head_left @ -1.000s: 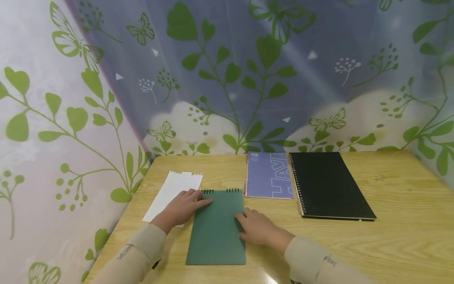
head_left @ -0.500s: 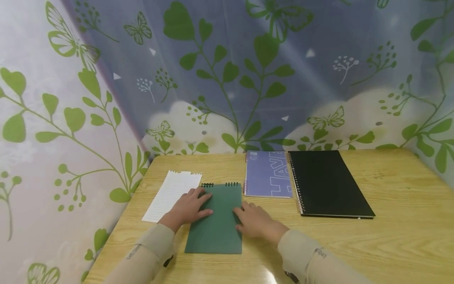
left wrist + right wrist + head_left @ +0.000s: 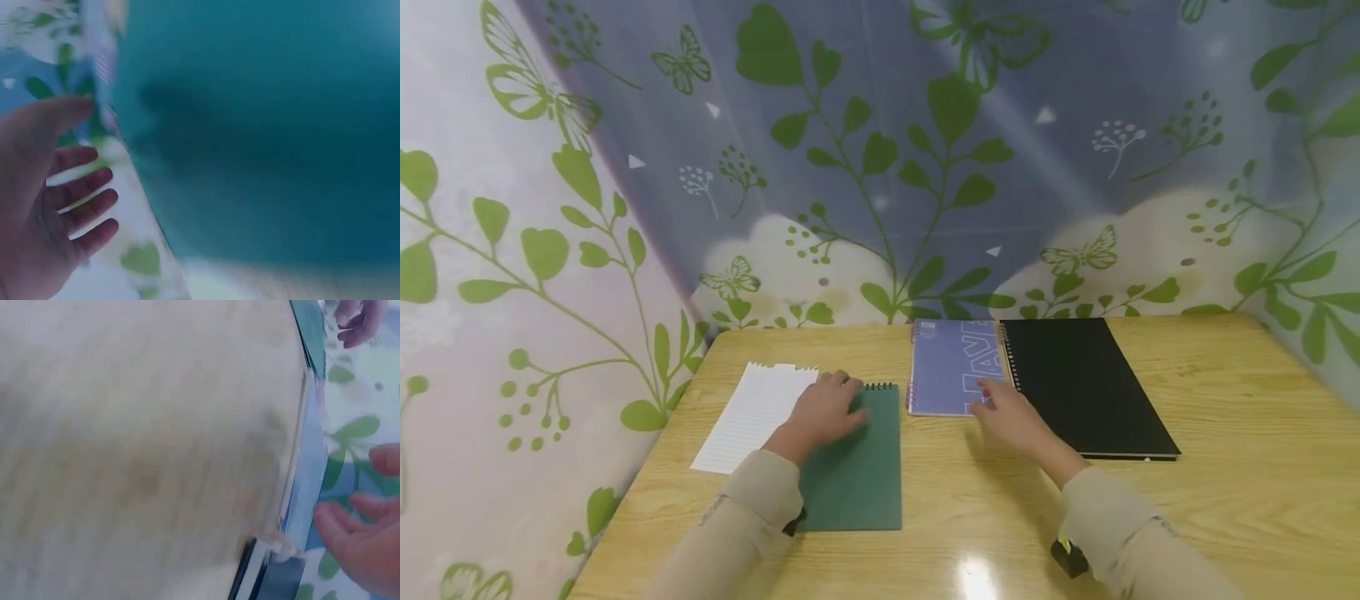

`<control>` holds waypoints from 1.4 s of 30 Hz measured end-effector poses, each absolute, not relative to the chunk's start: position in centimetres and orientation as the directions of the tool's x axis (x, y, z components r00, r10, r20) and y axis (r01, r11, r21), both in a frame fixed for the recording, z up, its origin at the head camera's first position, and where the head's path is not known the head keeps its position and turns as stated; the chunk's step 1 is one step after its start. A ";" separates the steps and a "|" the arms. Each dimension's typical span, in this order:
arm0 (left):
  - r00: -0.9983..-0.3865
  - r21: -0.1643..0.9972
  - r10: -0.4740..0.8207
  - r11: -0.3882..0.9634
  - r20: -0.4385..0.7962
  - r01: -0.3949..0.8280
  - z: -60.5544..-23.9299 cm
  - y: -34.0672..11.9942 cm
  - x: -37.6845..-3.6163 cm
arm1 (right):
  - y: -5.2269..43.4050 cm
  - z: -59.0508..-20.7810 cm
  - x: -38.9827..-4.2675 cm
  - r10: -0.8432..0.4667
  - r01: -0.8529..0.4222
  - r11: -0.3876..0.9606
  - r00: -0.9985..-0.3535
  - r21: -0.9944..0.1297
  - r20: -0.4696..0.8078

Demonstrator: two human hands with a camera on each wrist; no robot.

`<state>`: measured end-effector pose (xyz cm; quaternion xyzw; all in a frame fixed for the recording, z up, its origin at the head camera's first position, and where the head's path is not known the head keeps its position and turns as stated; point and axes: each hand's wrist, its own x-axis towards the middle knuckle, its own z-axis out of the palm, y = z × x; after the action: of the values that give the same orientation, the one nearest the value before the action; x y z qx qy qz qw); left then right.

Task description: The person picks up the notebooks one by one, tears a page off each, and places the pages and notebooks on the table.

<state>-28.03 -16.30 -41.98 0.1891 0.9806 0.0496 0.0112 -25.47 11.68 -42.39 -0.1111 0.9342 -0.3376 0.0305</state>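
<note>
Resting flat-fingered, the left hand [image 3: 825, 408] is pressing the green notepad [image 3: 857, 467] beside the loose sheet [image 3: 752, 412]; the right hand [image 3: 1011, 417] is reaching, holding nothing, toward the purple notebook [image 3: 951, 367], probably light and best gripped at its edge.

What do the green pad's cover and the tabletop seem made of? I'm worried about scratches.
The green notepad looks like matte card or thin plastic: flat, no shine, black wire coils on top. The table looks like wood-grain laminate with a glossy finish, since a light glare shows near its front edge; solid wood can't be ruled out.
</note>
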 end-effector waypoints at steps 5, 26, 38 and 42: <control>-0.940 0.500 0.341 0.819 -0.027 0.283 -41.6 -11.2 -29.3 | 12.8 -41.9 -26.6 -0.137 0.022 0.701 -0.977 -0.713 -0.165; -0.998 0.804 0.052 0.595 -0.032 0.005 -43.1 -5.3 -30.7 | 12.5 -41.3 -27.9 0.009 0.275 0.510 -0.949 -0.815 -0.314; -0.939 0.916 0.112 -0.208 -0.326 -0.343 -42.6 -3.8 -30.4 | 12.0 -41.6 -27.8 0.162 0.304 0.426 -0.952 -0.852 -0.259; -0.960 0.942 0.130 -0.197 -0.248 -0.270 -42.2 -4.0 -29.9 | 12.2 -41.2 -27.3 0.164 0.302 0.244 -0.949 -0.922 -0.268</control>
<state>-29.89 -4.00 -42.21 -0.0566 0.6202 0.7716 0.1298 -27.31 12.19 -41.20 0.1480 0.7865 -0.5967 0.0579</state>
